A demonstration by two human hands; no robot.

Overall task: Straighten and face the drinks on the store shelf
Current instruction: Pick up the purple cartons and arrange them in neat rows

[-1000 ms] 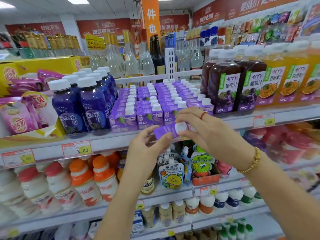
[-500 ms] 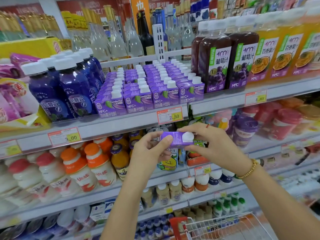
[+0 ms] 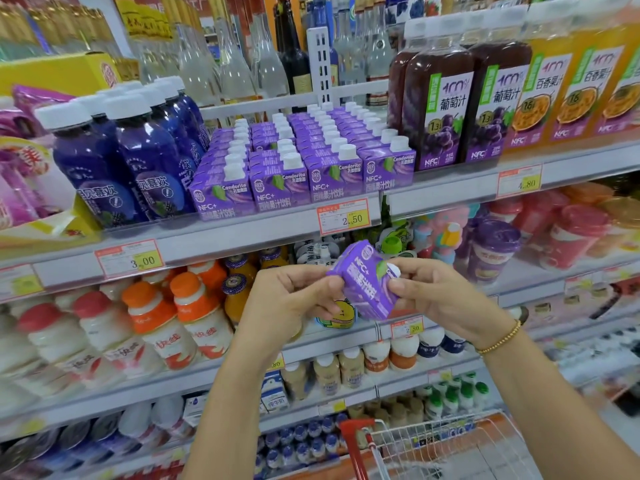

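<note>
Right now you have the small purple carton (image 3: 363, 282) out in the air in front of the second shelf down, well below its own row of cartons (image 3: 304, 174) and touching nothing but your hands. It lies tilted with the printed face up towards you and the white cap at the right end. Your left hand (image 3: 287, 299) pinches the bottom end with curled fingertips; your right hand (image 3: 440, 296) has thumb and fingers curled round the cap end.

Both grips sit at the very ends, so the main risk is a slip as you turn it upright; if one hand lets go before the other has a firm side hold, the carton could drop towards the cart (image 3: 433, 441) below. Squeezing harder to prevent that could dent the soft walls, and a dented carton won't face cleanly.

The front cartons stand right at the shelf edge (image 3: 242, 230); push yours in crooked and you may nudge a neighbour off the lip or skew its column. Watch the dark juice bottles (image 3: 440, 109) just beside the block on the right; a stray wrist could knock one askew. Which slot it belongs in I cannot tell.
</note>
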